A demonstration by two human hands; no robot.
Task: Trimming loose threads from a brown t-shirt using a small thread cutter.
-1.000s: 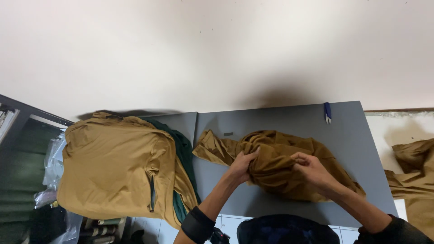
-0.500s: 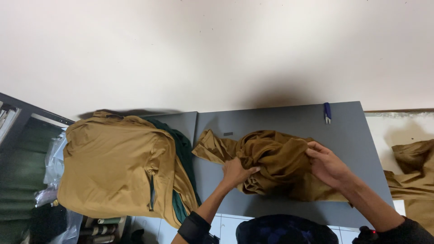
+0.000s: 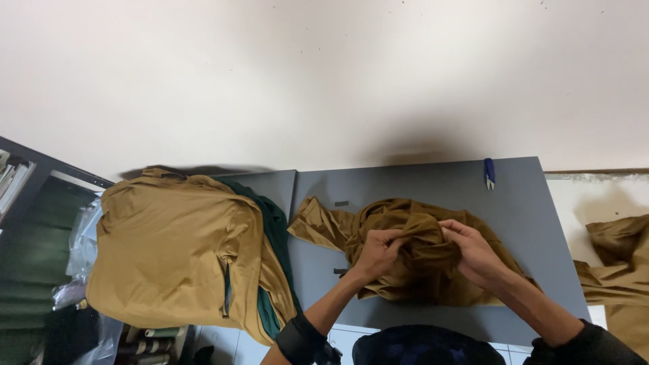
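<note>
A crumpled mustard-brown garment [image 3: 405,253] lies on the grey table [image 3: 419,186]. My left hand [image 3: 377,251] grips a bunched fold of it near the middle. My right hand [image 3: 474,251] pinches the same fabric a little to the right, and the two hands pull the cloth up between them. One flat corner of the garment spreads toward the left [image 3: 318,226]. Dark sleeves cover both my forearms.
A pile of mustard-brown garments [image 3: 172,253] with a dark green one [image 3: 274,230] under it sits at the left. A small blue thread snipper [image 3: 489,172] lies at the table's far edge. More brown cloth [image 3: 618,260] hangs at the right. A plain wall stands behind.
Both hands have come closer together on the garment and bunched the fabric up between them. The right hand moved left from the garment's right side.
</note>
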